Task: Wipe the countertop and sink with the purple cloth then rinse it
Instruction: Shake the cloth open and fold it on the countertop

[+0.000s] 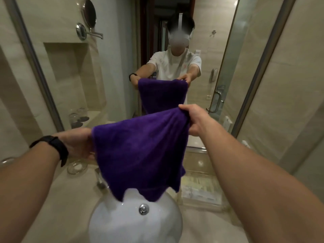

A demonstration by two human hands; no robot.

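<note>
Cloth (140,151) hangs spread above sink (133,225) back rim, w/ a gap under its lower edge. L hand (77,144) pinches one top corner, R hand (194,120) grips the other, fingers curled. Glass dish (77,166) sits at counter (210,225) back-left; contents unclear.

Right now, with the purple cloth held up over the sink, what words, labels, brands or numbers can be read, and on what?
No text is readable in this view.
Purple fleecy cloth: no label or tag shows.
Black wristband: no lettering shows.
Items in the clear tray right of the white round sink: too blurred to read.
</note>
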